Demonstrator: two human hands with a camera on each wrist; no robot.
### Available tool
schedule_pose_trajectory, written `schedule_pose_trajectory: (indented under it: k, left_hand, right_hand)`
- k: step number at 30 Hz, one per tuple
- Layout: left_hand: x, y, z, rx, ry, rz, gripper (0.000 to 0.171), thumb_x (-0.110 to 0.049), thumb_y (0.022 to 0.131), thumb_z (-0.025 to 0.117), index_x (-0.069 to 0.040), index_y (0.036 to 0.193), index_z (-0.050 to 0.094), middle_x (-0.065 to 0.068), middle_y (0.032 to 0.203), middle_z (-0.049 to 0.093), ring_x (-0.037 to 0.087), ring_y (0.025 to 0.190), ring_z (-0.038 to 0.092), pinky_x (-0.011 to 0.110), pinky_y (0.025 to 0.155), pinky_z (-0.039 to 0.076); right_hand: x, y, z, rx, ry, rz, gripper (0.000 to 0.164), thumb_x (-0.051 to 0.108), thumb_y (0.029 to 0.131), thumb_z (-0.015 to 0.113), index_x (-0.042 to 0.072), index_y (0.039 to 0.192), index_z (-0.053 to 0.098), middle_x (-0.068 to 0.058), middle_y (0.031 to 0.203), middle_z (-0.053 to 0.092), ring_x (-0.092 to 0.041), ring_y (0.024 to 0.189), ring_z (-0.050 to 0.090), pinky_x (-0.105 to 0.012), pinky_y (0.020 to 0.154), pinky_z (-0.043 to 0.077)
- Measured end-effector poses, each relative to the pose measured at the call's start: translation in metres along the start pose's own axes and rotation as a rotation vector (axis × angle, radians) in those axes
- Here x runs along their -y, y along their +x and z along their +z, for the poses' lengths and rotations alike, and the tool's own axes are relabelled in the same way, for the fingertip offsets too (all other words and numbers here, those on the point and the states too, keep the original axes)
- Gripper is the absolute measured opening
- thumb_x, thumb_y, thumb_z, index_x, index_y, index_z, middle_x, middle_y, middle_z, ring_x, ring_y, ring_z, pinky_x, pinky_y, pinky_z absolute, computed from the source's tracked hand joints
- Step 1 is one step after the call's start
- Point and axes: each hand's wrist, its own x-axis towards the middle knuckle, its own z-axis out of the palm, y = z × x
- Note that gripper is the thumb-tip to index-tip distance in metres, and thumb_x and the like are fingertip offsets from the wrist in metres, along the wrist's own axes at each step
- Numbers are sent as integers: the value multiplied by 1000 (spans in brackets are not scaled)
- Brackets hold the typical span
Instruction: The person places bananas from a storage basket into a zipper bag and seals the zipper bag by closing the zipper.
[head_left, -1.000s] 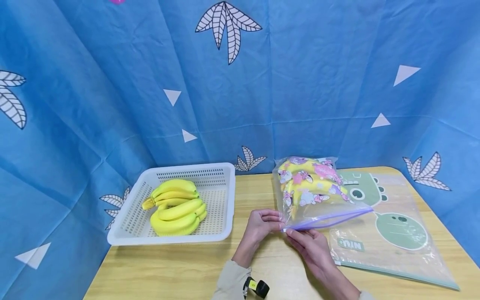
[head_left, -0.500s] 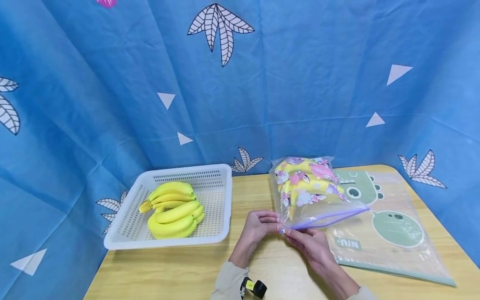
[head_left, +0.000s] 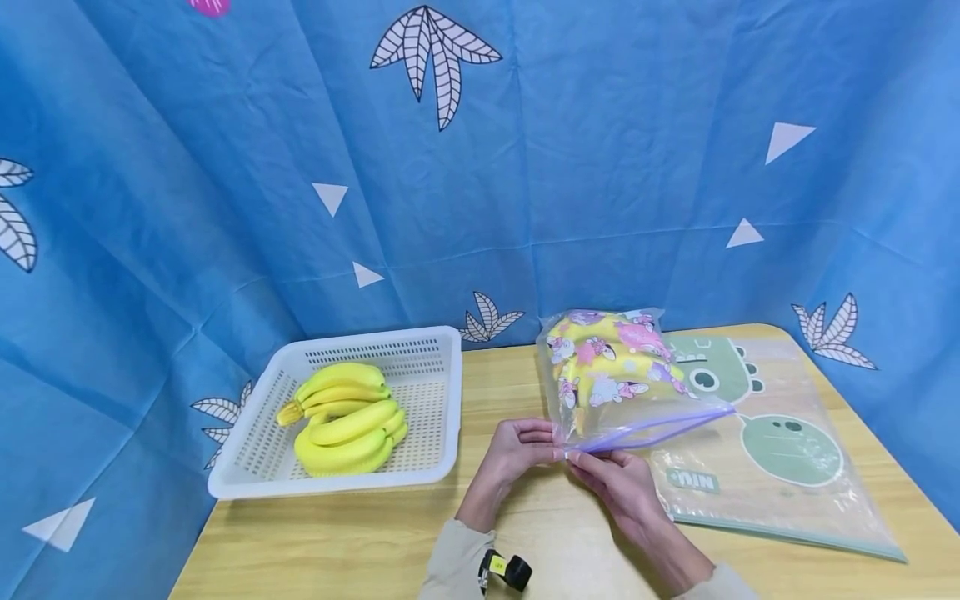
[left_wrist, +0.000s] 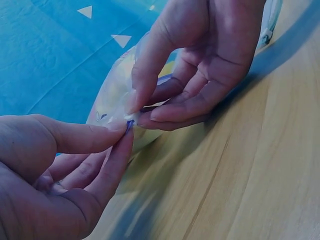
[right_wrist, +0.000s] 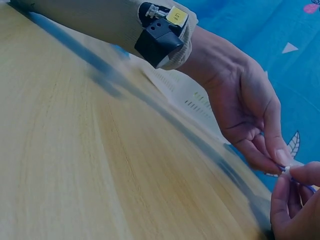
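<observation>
A clear zip bag (head_left: 551,375) printed with pink and white cartoon figures lies on the table with yellow bananas (head_left: 600,367) inside. Its purple zip edge (head_left: 660,432) faces me and gapes towards the right. At the zip's left end my left hand (head_left: 510,458) pinches the bag's corner between thumb and index finger. Right beside it, the thumb and fingers of my right hand (head_left: 626,493) pinch the small white slider (right_wrist: 287,170). In the left wrist view the fingertips of both hands nearly meet, partly hiding the slider.
To the left stands a white perforated basket (head_left: 337,485) holding bunches of bananas (head_left: 348,417). A larger, flat zip bag (head_left: 806,517) with a green cartoon print lies at the right, partly under the filled bag. A blue curtain (head_left: 637,150) hangs behind the table.
The head view has shifted slightly, so everything sits a little further left. Both hands keep hold at the same corner of the bag, with hardly any movement.
</observation>
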Motion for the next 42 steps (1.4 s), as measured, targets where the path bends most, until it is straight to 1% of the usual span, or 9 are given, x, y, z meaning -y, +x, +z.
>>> schedule_pose_trajectory:
  k: [6,14,17,23,28,32,36,39,42]
  left_hand:
    - [2,-1,-1,5,-42,-10,37,20,73,78,12,109,72,20,96,76,22,84,75,28,72,63]
    - [0,0,1,-26,-7,-1,36,15,71,81,9,106,74,19,94,76,18,80,74,27,67,62]
    - [-1,-1,2,-19,24,-5,36,16,71,80,10,106,74,20,94,76,17,80,73,28,68,62]
    - [-1,-3,2,-41,121,29,32,18,70,80,8,101,75,18,90,76,17,79,72,26,70,61]
    - [-2,-3,2,-35,149,9,31,15,71,83,5,99,76,14,87,76,16,77,71,26,69,61]
    - [-4,-2,1,-24,128,28,30,16,72,82,6,100,76,17,89,76,20,79,74,28,71,63]
    - [-7,0,-3,-20,121,57,30,18,72,81,8,100,76,20,90,76,24,81,75,29,71,63]
    - [-6,1,-8,-25,132,58,29,19,73,79,8,100,76,19,90,76,22,80,75,26,68,61]
    - [-5,0,-10,0,118,54,30,18,75,77,10,105,73,21,95,76,21,83,74,24,71,61]
  right_hand:
    - [2,0,-2,-18,-24,13,37,-14,86,72,-16,121,58,-14,94,72,-22,84,74,-35,89,61]
    - [4,2,-5,16,-19,1,42,-15,87,69,-18,127,54,-13,98,72,-22,87,74,-35,92,59]
    - [2,2,-6,39,-50,-19,47,-15,88,68,-18,132,52,-16,104,71,-21,91,73,-35,92,59]
    - [-2,2,-2,53,-132,-75,54,-12,85,74,-16,134,53,-24,116,71,-22,97,73,-35,91,60]
    - [-2,2,-1,27,-147,-73,52,-11,83,76,-15,131,57,-23,112,72,-23,93,73,-34,88,61]
    - [1,3,-2,-16,-102,-44,42,-12,82,77,-15,122,63,-17,101,74,-22,87,74,-34,86,61]
    - [9,3,-9,-22,-23,-9,22,-13,85,73,-10,106,68,-13,91,74,-21,84,75,-34,88,61]
    - [15,3,-16,16,13,22,12,-12,89,70,-5,98,70,-11,90,75,-22,87,76,-34,91,59]
    - [18,3,-20,49,28,39,10,-11,92,68,-3,99,70,-10,92,76,-22,90,76,-35,93,58]
